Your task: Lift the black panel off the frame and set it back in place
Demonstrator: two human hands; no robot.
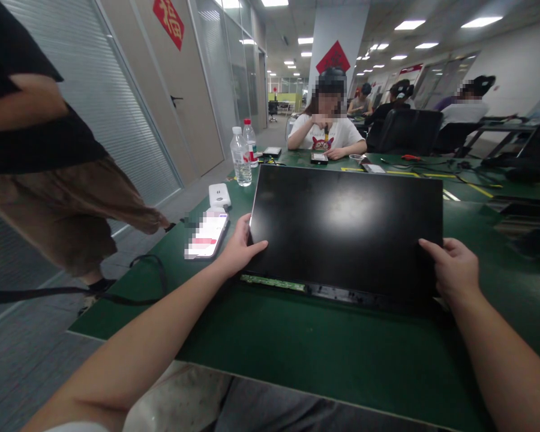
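Observation:
A wide black LCD panel (342,234) is held up between my two hands, tilted with its glossy face toward me. Along its lower edge run a green circuit board strip (272,282) and a dark strip. My left hand (244,247) grips the left edge, its thumb on the front face. On the right edge, my right hand (456,270) closes with the thumb in front and curled fingers behind. The panel's back and the fingertips behind it are hidden. Below lies the green tabletop (315,348).
Left of the panel lie a lit phone (207,235), a white device (219,196) and two bottles (242,159). A black strap (117,297) crosses the table's left edge. Across the table a person (326,129) sits; another person (45,150) stands left. Dark flat panels (528,216) lie right.

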